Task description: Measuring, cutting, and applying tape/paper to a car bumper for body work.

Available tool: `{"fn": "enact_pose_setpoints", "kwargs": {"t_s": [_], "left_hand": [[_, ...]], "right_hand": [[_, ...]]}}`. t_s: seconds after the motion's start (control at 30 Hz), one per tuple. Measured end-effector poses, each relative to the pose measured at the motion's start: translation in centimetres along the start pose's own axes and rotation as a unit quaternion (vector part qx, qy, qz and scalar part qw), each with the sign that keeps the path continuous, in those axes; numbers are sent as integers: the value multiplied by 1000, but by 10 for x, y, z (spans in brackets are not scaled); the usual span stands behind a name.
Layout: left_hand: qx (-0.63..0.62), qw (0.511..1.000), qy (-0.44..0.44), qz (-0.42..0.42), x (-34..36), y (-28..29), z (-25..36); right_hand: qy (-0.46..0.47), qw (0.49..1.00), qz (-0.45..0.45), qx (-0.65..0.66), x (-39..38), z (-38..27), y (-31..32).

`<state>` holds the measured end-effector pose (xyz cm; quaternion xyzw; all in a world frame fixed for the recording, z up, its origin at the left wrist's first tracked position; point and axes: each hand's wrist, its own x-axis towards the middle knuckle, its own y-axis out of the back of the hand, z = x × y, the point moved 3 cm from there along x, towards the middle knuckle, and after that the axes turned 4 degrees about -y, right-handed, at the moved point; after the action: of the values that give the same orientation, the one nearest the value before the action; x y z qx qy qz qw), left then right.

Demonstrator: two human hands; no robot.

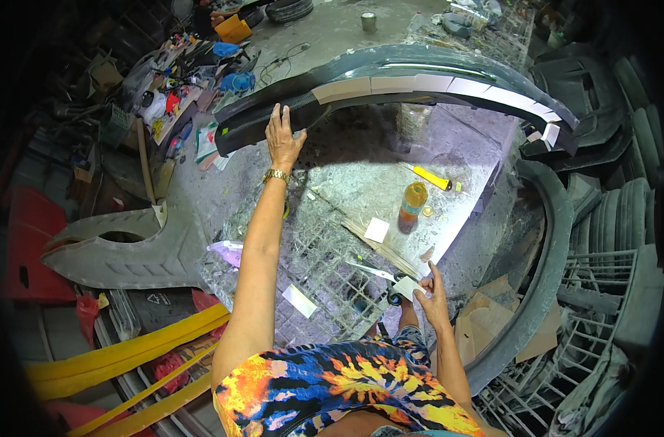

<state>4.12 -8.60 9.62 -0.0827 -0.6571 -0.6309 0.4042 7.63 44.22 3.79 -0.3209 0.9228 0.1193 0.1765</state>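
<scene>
A long, curved dark car body panel (274, 124) arches across the far side of the worktable, with white pieces of card or tape (390, 85) along its inner edge. My left hand (282, 140) reaches to its left end, fingers stretched out against it and holding nothing. Close to me, my right hand (435, 300) pinches a small white card piece (405, 285). Scissors (376, 272) lie beside that piece, partly hidden under it. Another white square (377, 230) and a white rectangle (299, 301) rest on the table.
An amber bottle (412, 206) and a yellow-handled cutter (432, 178) lie past my right hand. A curved grey panel (558, 240) stands at the right, near a white wire rack (601, 291). Grey panels (128, 244) and yellow strips (143, 349) are at the left.
</scene>
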Motion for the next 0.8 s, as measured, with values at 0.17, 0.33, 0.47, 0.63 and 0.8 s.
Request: {"fn": "enact_pose_setpoints", "kwargs": {"t_s": [0.17,0.33,0.47,0.63,0.8], "left_hand": [[0,1000,0,0,0,1,3],[-5,1000,3,-1,1,3,6],[0,1000,1,-1,0,3,4],[0,1000,4,-7,-4,6,-2],[-1,1000,-21,-17,7,0,9]], "right_hand": [[0,1000,2,-14,1,3,0],[4,1000,2,-13,2,5,2],[7,1000,-1,-9,1,7,1],[0,1000,-10,-4,0,9,-4],[-3,1000,14,3,-1,6,0]]}}
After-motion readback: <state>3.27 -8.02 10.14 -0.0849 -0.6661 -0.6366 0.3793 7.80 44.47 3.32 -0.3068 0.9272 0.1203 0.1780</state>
